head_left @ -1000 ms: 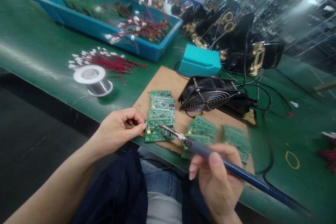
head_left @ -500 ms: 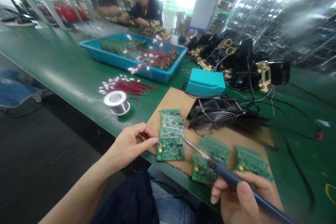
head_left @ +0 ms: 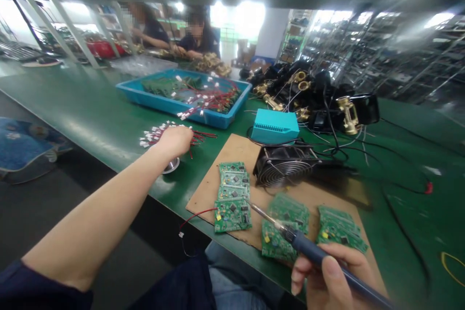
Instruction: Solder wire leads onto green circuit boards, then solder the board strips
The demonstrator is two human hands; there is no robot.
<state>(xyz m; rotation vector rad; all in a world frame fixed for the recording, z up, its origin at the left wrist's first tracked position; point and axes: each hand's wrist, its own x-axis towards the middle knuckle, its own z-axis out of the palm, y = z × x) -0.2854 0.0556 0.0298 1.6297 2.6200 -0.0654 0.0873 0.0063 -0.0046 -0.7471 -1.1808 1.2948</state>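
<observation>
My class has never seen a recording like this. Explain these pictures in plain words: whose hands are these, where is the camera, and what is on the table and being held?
There is no machine here: these are a person's bare hands. Every picture comes from one camera worn on that person's head, looking forward and down.

The right hand holds a soldering iron, its tip near some green circuit boards on a brown sheet. The left hand is over a pile of red wires with white plugs; its fingertips are hidden. Partly behind that arm is a spool.

Further back on the green table are a blue tray, a teal box and a black fan.
</observation>
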